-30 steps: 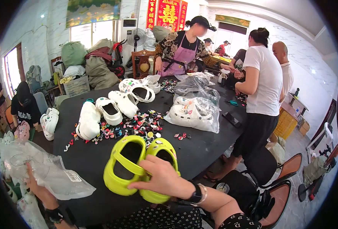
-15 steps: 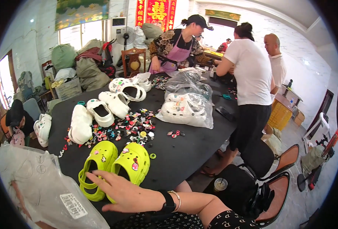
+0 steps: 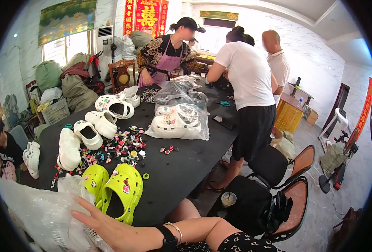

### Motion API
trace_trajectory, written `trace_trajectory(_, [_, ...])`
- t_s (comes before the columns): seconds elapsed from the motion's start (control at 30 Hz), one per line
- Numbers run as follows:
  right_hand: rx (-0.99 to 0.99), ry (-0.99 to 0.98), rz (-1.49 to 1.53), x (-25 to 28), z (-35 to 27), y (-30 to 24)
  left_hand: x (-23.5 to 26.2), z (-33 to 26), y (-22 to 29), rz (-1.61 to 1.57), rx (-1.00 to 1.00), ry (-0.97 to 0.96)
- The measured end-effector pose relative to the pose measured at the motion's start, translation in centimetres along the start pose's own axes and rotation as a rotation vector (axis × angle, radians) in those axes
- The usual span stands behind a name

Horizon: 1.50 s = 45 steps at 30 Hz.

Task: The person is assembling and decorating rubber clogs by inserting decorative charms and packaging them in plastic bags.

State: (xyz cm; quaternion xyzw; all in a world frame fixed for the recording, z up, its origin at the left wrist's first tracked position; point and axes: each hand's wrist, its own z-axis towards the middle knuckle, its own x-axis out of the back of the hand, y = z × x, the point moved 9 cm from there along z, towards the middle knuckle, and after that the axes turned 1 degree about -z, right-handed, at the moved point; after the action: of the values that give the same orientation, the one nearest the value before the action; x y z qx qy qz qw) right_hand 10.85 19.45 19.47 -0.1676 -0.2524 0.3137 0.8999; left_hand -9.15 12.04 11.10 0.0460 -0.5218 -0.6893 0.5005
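Note:
My right hand, with a dark wristband and a bracelet at the wrist, reaches in from the lower right. Its fingers are stretched apart at the edge of a clear plastic bag, and they seem to touch it. My left hand does not show. Just beyond the right hand stands a pair of lime-green clogs with small charms: the right clog in plain sight, the left clog partly covered by the bag. Behind them, several white clogs surround a heap of colourful shoe charms.
A bagged pair of white clogs rests mid-table on the black tabletop. Scissors and a phone lie farther right. Several people stand around the far end. A lidded cup sits on a dark chair to my right.
The clear bag has come up and rightward, now over part of the left green clog. My right hand has moved from the clogs' heels to the bag's edge. The view has turned right.

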Motion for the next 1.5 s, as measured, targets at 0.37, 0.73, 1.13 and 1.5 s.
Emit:
trace_trajectory(0.37, [-0.106,-0.097,-0.39,4.5,-0.8,2.3,-4.9,-4.3,7.2,-0.133,-0.097,-0.631])
trace_trajectory(0.73, [-0.229,-0.154,0.163,2.9,-1.3,1.9,-4.5,-1.0,6.4,-0.689,-0.119,-0.191])
trace_trajectory(1.13, [-0.338,-0.447,0.189,2.0,-3.0,1.4,-8.7,-3.7,4.2,-0.411,-0.12,-0.547])
trace_trajectory(1.5, [-0.422,-0.764,-0.073,1.9,-3.9,-0.3,-9.3,-7.7,0.8,-0.371,0.039,-0.984])
